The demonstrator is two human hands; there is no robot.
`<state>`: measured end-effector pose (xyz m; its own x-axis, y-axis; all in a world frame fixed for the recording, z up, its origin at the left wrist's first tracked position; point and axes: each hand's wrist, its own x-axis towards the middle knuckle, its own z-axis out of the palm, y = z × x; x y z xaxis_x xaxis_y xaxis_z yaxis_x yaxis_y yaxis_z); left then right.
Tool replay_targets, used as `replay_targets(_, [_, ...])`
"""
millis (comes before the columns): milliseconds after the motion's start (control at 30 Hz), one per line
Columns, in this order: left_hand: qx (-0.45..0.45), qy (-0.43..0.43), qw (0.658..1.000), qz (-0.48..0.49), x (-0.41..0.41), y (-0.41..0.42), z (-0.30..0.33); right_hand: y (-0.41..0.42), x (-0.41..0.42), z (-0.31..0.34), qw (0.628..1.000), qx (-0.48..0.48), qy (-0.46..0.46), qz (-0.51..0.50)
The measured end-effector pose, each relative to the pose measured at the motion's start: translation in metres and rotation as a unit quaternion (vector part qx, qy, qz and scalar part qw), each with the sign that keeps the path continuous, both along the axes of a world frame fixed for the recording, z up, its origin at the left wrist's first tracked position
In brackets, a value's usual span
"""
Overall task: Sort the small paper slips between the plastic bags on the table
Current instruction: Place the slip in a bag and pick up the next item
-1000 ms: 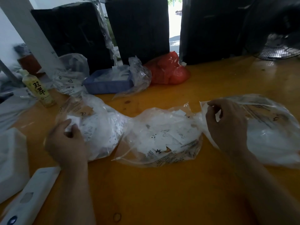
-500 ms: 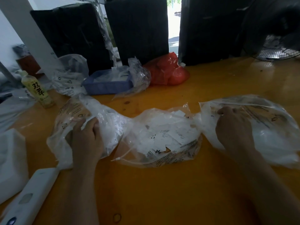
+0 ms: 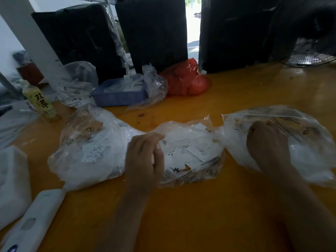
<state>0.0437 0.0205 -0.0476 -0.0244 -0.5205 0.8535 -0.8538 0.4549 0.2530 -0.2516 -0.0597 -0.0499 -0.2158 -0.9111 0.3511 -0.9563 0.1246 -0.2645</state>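
Clear plastic bags sat along the orange bench (image 3: 181, 215); left hand (image 3: 145, 157) pinched the middle bag (image 3: 190, 151), right hand (image 3: 267, 142) reached inside the right bag (image 3: 300, 142), its fingers hidden, so can't tell.

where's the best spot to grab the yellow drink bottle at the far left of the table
Probably the bottle is best gripped around its labelled middle, coming in from the right side over bare table. It stands upright and looks round, so fingers can wrap it. A clear bag crowds it behind, and clutter sits to its left.
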Motion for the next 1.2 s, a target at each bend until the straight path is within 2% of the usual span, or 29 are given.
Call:
replay_targets(100, [0.096,0.014,0.993,-0.069,-0.017,-0.003,-0.010,-0.001,-0.002,0.002,0.998,-0.038,-0.046,-0.004])
replay_targets(200, [0.196,0.079,0.971,-0.107,-0.020,-0.003,-0.018,0.003,0.005,0.008,0.990,-0.097,-0.099,0.012])
replay_targets(333, [0.269,0.128,0.948,-0.114,-0.019,-0.003,-0.022,0.018,0.034,0.018,0.954,-0.174,-0.214,0.118])
replay_targets(400, [0.292,0.175,0.932,-0.125,-0.020,-0.003,-0.022,0.029,0.056,0.016,0.930,-0.162,-0.276,0.180])
replay_targets(467, [0.333,0.244,0.898,-0.153,-0.022,-0.002,-0.021,0.038,0.075,0.009,0.910,-0.111,-0.317,0.242])
replay_targets(533, [0.374,0.296,0.860,-0.182,-0.024,-0.002,-0.020,0.044,0.088,-0.001,0.897,-0.067,-0.317,0.300])
replay_targets(600, [0.400,0.319,0.837,-0.194,-0.025,-0.003,-0.021,0.046,0.095,-0.007,0.888,-0.048,-0.298,0.348])
replay_targets(733, [0.415,0.389,0.798,-0.201,-0.023,-0.004,-0.021,0.045,0.099,-0.012,0.874,-0.047,-0.284,0.392])
replay_targets(933, [0.408,0.479,0.747,-0.217,-0.020,-0.005,-0.023,0.043,0.098,-0.016,0.866,-0.037,-0.307,0.394])
replay_targets(1100, [0.388,0.482,0.762,-0.190,-0.022,-0.004,-0.023,0.042,0.098,-0.018,0.868,0.012,-0.305,0.393])
replay_targets(1200, [0.381,0.508,0.746,-0.200,-0.022,-0.005,-0.021,0.042,0.098,-0.020,0.870,0.026,-0.296,0.393])
